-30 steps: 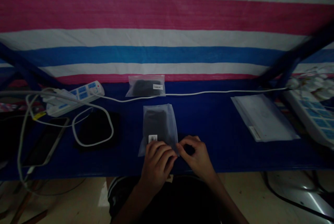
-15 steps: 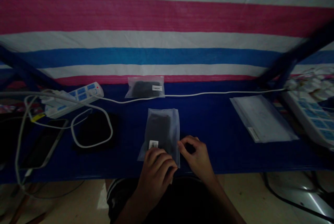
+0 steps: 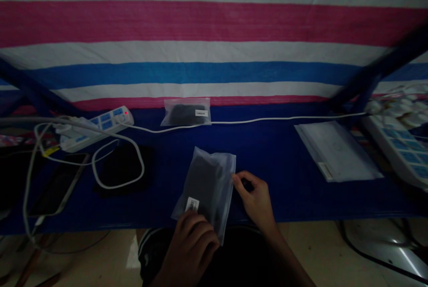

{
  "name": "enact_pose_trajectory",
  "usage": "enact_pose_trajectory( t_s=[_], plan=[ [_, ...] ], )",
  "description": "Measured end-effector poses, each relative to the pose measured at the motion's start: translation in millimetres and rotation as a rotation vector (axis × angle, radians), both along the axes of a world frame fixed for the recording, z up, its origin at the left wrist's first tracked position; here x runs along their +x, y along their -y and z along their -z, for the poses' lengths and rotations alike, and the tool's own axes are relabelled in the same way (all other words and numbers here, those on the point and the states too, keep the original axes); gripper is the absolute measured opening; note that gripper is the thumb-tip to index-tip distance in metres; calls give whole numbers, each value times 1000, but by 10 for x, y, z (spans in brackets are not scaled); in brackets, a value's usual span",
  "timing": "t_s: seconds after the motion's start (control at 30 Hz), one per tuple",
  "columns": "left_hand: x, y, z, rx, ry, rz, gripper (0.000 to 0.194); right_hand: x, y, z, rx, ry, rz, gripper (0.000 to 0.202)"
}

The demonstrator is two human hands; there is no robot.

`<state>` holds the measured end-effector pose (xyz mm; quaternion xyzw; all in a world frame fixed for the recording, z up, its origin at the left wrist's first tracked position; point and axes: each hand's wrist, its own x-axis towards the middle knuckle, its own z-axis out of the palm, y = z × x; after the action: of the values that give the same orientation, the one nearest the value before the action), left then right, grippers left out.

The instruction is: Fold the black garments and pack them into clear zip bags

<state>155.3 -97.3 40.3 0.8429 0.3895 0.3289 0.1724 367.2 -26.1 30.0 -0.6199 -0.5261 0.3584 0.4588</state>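
Observation:
A frosted plastic zip bag (image 3: 207, 184) with a dark flat item inside lies tilted across the front edge of the blue table. Near its lower left corner is a white barcode label (image 3: 192, 204). My left hand (image 3: 195, 238) is curled over the bag's near end, its fingers closed on it and the thumb partly hidden. With thumb and forefinger, my right hand (image 3: 252, 193) pinches the bag's right edge. Another bag with a dark item and a label (image 3: 185, 112) lies farther back. On the right is a stack of flat clear bags (image 3: 339, 151).
A white power strip (image 3: 96, 128) with plugs and a looped white cable (image 3: 143, 166) lies at the left, beside a phone (image 3: 60, 184) and a black item (image 3: 117, 168). Another power strip (image 3: 397, 144) stands far right. A white cord (image 3: 267, 119) crosses the back; striped sheeting (image 3: 214, 23) hangs behind.
The bag has moved toward me and turned a little clockwise, its near end now past the table edge. My left hand has come down and left with it; my right hand shifted slightly right.

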Motion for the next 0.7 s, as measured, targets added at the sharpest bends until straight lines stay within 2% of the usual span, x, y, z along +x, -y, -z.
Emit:
enact_pose_trajectory(
  t_s=[0.4, 0.7],
  plan=[
    [-206, 115, 71, -4, -38, 18, 26, 71, -67, 7, -50, -193, 137, 40],
    [-233, 86, -23, 30, -21, 41, 22, 82, -81, -57, -36, -144, 198, 43]
  ],
)
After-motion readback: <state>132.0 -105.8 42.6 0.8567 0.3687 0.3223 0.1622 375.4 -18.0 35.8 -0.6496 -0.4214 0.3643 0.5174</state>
